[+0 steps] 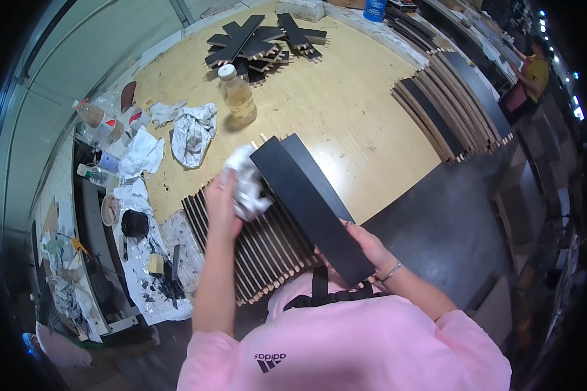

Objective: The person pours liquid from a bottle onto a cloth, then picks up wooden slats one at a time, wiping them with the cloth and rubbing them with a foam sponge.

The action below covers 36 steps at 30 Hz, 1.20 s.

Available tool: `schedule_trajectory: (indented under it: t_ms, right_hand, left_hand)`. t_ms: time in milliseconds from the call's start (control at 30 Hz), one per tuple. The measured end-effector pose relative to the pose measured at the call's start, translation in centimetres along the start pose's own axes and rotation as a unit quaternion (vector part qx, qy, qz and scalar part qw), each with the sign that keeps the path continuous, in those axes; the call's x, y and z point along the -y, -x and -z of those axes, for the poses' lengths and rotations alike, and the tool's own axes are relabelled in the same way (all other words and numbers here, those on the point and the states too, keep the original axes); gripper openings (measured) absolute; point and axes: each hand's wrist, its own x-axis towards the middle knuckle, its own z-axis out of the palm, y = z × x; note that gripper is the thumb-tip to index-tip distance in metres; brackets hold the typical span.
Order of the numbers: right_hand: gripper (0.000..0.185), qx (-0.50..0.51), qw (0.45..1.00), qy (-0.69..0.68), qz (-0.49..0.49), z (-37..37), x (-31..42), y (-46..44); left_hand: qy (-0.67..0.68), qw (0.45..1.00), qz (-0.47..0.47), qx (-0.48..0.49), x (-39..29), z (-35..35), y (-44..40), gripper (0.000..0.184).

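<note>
- One view, and it comes from up on the head, pitched forward and steeply down over the table (pixel 372 173)!
- Very near at the bottom edge, the pink shirt (pixel 346 345), seen from above!
- Close in too: the left hand (pixel 223 205) and the right hand (pixel 366 246), both around or just below mid-height!
- It's a wide lens, long edges bowing, black rounding off the corners!
- Out left, a pale wall (pixel 52 91); far right, small and distant, another person (pixel 535 75)!
</note>
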Motion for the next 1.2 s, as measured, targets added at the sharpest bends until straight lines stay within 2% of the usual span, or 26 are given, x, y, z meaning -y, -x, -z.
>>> schedule_trajectory:
  t_ms: [33,100,133,233,333,367,433,467,567,600,633,667,700,767,800,833,867,900,933,967,1000,1033,1067,1100,1167,1200]
  right_hand:
    - [0.048,-0.004,1.0,0.005,0.004,0.0,0.2,-0.1]
    - [0.05,0.037,0.999,0.037,0.006,0.2,0.5,-0.4]
    - [0.052,0.058,0.997,0.053,0.009,0.3,0.7,-0.5]
    - [0.053,0.042,0.972,0.229,0.038,1.6,1.8,-0.9]
    - [0.06,-0.047,0.944,0.321,0.058,0.1,3.0,-0.5]
    - [0.064,-0.057,0.891,0.431,0.131,-0.2,2.9,-0.5]
    - [0.074,-0.077,0.731,0.623,0.268,-1.1,2.2,-0.8]
    - [0.086,-0.15,0.702,0.668,0.196,-3.2,2.4,-0.3]
    - [0.073,-0.179,0.66,0.674,0.279,-2.3,1.6,-0.5]
    - [0.064,-0.151,0.782,0.552,0.248,-1.6,1.4,-0.8]
    - [0.057,-0.121,0.879,0.411,0.209,-0.8,1.1,-0.8]
    - [0.049,-0.089,0.948,0.257,0.165,-0.3,0.9,-0.6]
    - [0.045,-0.069,0.972,0.18,0.133,-0.2,1.3,-0.5]
    - [0.039,-0.025,0.997,0.024,0.067,-0.1,2.5,-0.6]
    - [0.041,-0.004,0.997,-0.022,0.07,0.2,2.4,-0.8]
    - [0.043,-0.022,0.997,-0.048,0.055,0.7,2.3,-0.9]
    - [0.046,-0.039,0.996,-0.075,0.04,1.4,2.2,-1.0]
    - [0.048,-0.055,0.993,-0.102,0.025,2.0,2.0,-1.2]
    - [0.048,-0.11,0.99,-0.046,0.071,2.0,1.5,-1.5]
    - [0.049,-0.169,0.979,0.015,0.11,1.9,1.0,-1.8]
    - [0.046,-0.148,0.979,0.062,0.123,1.9,0.9,-1.7]
    - [0.045,-0.082,0.994,0.047,0.054,2.0,1.5,-1.2]
    - [0.043,-0.018,0.999,0.04,-0.017,2.1,2.1,-0.8]
    - [0.049,-0.059,0.998,0.027,-0.007,-0.7,2.0,-0.7]
    - [0.057,-0.033,0.998,0.045,-0.034,0.2,1.0,-0.9]
    - [0.056,-0.041,0.998,0.038,-0.024,0.1,1.1,-1.0]
  left_hand:
    - [0.059,0.997,-0.008,0.053,1.3,-1.2,1.2,0.027]
    - [0.109,0.986,0.045,0.115,3.6,-2.7,3.0,0.026]
    - [0.168,0.98,0.048,0.095,2.1,-5.3,4.5,0.029]
    - [0.166,0.983,0.013,0.077,1.1,-6.6,5.2,0.034]
    - [0.154,0.987,-0.013,0.045,1.5,-6.5,5.2,0.031]
    - [0.146,0.988,-0.024,0.037,1.6,-6.6,5.2,0.03]
    - [0.138,0.989,-0.044,0.014,1.8,-7.4,5.4,0.029]
    - [0.136,0.989,-0.054,0.003,1.8,-7.7,5.4,0.028]
    - [0.074,0.996,-0.051,0.027,2.1,-6.4,4.4,0.025]
    - [0.117,0.991,-0.062,0.006,1.7,-6.1,4.1,0.022]
    - [0.143,0.987,-0.075,-0.011,0.4,-5.8,3.8,0.023]
    - [0.125,0.986,-0.097,-0.046,-0.9,-5.2,3.2,0.023]
    - [0.109,0.984,-0.12,-0.079,-1.9,-5.0,2.9,0.024]
    - [-0.025,0.986,-0.165,-0.028,-2.9,-5.6,4.2,0.023]
    - [-0.092,0.978,-0.187,-0.004,-2.8,-5.6,5.0,0.023]
    - [-0.192,0.95,-0.239,0.053,-1.5,-6.0,6.1,0.028]
    - [-0.32,0.903,-0.271,0.096,-1.0,-7.4,8.2,0.04]
    - [-0.405,0.81,-0.385,0.179,0.4,-8.5,9.7,0.052]
    - [-0.349,0.822,-0.334,0.303,2.1,-9.5,11.1,0.053]
    - [-0.462,0.714,-0.389,0.355,2.5,-9.9,11.4,0.053]
    - [-0.464,0.707,-0.432,0.314,3.9,-9.3,10.1,0.049]
    - [-0.466,0.696,-0.473,0.273,5.2,-8.4,8.0,0.045]
    - [-0.493,0.703,-0.459,0.231,4.7,-7.8,5.7,0.042]
    - [-0.518,0.708,-0.442,0.189,3.9,-7.2,3.4,0.038]
    - [-0.51,0.757,-0.405,0.059,2.8,-6.7,-0.4,0.036]
    - [-0.51,0.741,-0.428,0.085,2.9,-6.8,0.0,0.035]
